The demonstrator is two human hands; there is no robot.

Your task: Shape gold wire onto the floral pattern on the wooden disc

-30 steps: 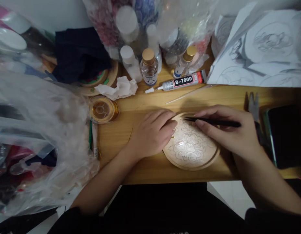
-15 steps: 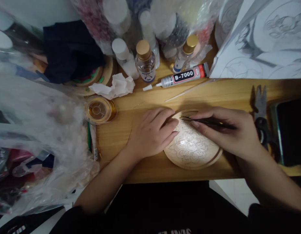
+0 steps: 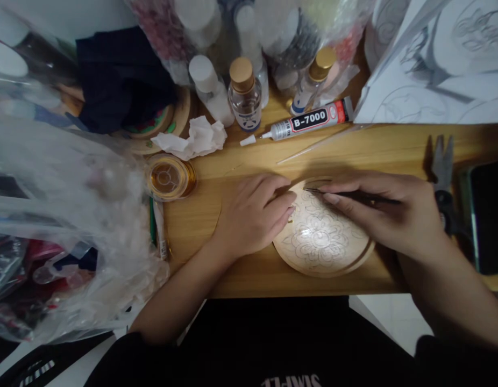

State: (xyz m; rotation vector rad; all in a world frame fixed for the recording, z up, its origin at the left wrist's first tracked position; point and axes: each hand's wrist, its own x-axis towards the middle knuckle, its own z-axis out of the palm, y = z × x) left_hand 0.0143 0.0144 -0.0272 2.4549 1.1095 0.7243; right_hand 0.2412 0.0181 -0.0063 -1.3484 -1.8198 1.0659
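My right hand [image 3: 388,215] has its grip clamped on a thin dark tool [image 3: 349,194], whose tip lies over the far edge of the round wooden disc [image 3: 324,236] just under that grip. My left hand [image 3: 253,215] rests flat, fingers together, holding nothing, its fingertips touching the disc's left rim. The disc lies flat on the desk [image 3: 241,274], a flower pattern drawn on it. Beyond my grip lies a B-7000 glue tube [image 3: 309,121]; pliers [image 3: 442,172] lie just right of it.

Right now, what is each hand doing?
Left hand: holds nothing, fingers curled, resting on the round wooden disc.
Right hand: closed on a thin dark tool.
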